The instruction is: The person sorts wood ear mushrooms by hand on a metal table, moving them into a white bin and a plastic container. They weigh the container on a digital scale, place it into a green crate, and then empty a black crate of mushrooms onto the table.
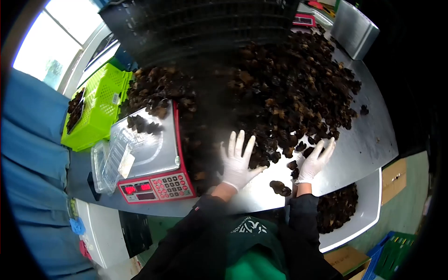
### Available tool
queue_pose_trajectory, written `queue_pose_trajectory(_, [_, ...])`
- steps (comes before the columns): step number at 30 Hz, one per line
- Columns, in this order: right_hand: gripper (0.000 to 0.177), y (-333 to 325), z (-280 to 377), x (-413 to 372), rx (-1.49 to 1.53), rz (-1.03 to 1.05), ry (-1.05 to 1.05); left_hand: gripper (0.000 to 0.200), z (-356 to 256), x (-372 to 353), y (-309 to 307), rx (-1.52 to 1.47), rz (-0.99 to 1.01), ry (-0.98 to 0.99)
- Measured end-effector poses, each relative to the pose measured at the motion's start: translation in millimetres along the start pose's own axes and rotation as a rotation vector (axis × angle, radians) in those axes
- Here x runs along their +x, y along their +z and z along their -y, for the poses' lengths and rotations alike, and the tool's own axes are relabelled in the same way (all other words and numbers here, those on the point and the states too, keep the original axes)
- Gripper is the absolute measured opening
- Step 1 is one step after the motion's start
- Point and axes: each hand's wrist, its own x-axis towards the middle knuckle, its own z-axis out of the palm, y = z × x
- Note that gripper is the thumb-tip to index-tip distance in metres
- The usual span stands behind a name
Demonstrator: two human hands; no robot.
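A large heap of dark brown wood ear mushrooms covers much of the metal table. My left hand, in a white glove, lies open with fingers spread at the near edge of the heap. My right hand, gloved too, is held open to its right, fingers stretched toward the heap. Several loose pieces lie between my hands, and one mushroom piece sits apart near the table's front edge. Neither hand is seen holding anything. A dark smear blurs the heap's middle.
At left stands a red-framed scale bearing a few mushroom pieces and a clear plastic tray. Beyond it is a green crate. A black crate stands at the back. Below right, a white tub contains more mushrooms.
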Motion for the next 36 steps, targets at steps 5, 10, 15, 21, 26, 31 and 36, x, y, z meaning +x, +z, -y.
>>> queue_pose_trajectory(5, [0.055, -1.6, 3.2, 0.2, -0.006, 0.025, 0.004, 0.108, 1.5, -0.8, 3.3, 0.015, -0.013, 0.024])
queue_pose_trajectory(10, [0.054, -1.8, 2.1, 0.4, 0.019, 0.03, -0.003, 0.1, -1.1, -0.5, -2.4, 0.011, 0.022, -0.004])
queue_pose_trajectory(15, [0.053, -1.0, -1.3, 0.8, 0.025, 0.006, -0.02, 0.1, -1.3, -0.5, -2.7, 0.001, -0.01, 0.008])
queue_pose_trajectory(21, [0.053, -1.5, -5.5, -0.2, 0.031, 0.022, 0.001, 0.105, -1.0, -0.1, -2.0, -0.036, -0.014, 0.01])
queue_pose_trajectory(26, [0.053, -2.8, -4.9, 0.0, 0.048, 0.037, 0.036, 0.103, -1.0, -0.6, -0.9, -0.029, -0.001, -0.003])
queue_pose_trajectory(31, [0.051, -1.4, -8.3, -1.1, 0.069, 0.022, 0.026, 0.103, -2.0, 1.1, -3.4, -0.014, 0.025, -0.015])
queue_pose_trajectory(36, [0.047, -1.0, -13.2, -1.0, 0.091, -0.011, 0.003, 0.103, -1.7, 1.0, -2.8, 0.002, -0.006, 0.0])
